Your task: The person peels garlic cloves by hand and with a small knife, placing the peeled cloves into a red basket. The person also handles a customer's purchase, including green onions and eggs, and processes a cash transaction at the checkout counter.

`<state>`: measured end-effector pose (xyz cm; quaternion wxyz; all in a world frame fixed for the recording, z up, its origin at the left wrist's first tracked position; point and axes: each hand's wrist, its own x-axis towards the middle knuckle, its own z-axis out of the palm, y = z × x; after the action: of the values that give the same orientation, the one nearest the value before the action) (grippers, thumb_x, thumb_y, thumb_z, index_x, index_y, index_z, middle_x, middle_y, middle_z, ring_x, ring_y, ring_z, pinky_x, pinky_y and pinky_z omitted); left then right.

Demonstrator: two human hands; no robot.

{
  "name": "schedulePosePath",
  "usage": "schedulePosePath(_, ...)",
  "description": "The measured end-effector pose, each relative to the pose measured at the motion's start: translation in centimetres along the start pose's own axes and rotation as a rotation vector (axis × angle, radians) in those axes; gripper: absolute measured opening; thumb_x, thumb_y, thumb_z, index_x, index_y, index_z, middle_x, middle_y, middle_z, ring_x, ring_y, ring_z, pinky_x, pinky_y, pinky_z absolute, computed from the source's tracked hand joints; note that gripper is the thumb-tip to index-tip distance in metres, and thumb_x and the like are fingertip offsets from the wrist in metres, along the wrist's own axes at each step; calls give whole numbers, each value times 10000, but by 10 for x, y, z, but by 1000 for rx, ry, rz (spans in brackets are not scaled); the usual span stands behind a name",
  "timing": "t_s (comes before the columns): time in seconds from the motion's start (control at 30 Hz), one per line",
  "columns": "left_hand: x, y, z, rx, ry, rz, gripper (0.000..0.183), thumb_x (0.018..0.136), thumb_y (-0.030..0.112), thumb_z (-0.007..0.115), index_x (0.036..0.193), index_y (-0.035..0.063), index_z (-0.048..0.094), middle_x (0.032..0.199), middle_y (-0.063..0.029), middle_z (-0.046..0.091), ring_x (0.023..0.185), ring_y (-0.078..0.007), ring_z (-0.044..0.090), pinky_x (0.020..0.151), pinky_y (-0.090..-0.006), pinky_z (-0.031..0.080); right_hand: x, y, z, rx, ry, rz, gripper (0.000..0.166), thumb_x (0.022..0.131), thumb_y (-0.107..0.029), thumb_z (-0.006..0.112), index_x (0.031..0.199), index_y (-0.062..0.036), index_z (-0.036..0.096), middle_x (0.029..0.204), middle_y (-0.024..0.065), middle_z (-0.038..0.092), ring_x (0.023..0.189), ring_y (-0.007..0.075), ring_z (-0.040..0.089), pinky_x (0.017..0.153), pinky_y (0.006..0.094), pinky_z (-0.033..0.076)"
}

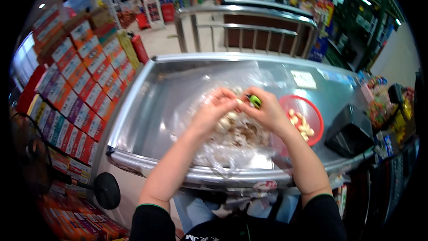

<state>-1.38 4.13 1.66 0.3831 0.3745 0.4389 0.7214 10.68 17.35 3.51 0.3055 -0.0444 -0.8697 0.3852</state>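
Over a clear plastic bag on the metal counter, both my hands meet at a small pale garlic clove. My left hand pinches the clove from one side. My right hand touches it from the other side and also holds a small green-handled tool, its blade mostly hidden. Below lie garlic bulbs and loose brown and white skins. Right of my right forearm, a red-rimmed plastic basket holds several peeled cloves.
A black angular device stands right of the basket. A white paper lies towards the counter's far side. The counter's raised metal rim runs close before me. Stacked cartons rise at the left; a metal railing stands beyond.
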Motion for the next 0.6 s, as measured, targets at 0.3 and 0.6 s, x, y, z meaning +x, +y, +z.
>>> schedulePosePath(0.3,-1,2,2,-127,-84,22,242,826,80,627,1031,23,513,968,-77,608,929,-131,578,837,-258,451,-2,-25,-9,243,-7,178,200,789,-147,688,844,7,573,731,21,583,663,63,507,584,220,420)
schedulePosePath(0.6,0,-2,5,-2,-23,133,210,825,62,621,1012,3,545,942,-64,610,872,-121,589,794,-250,473,-7,-16,-3,232,56,93,170,852,-154,604,897,-4,539,758,55,572,687,124,525,616,262,425)
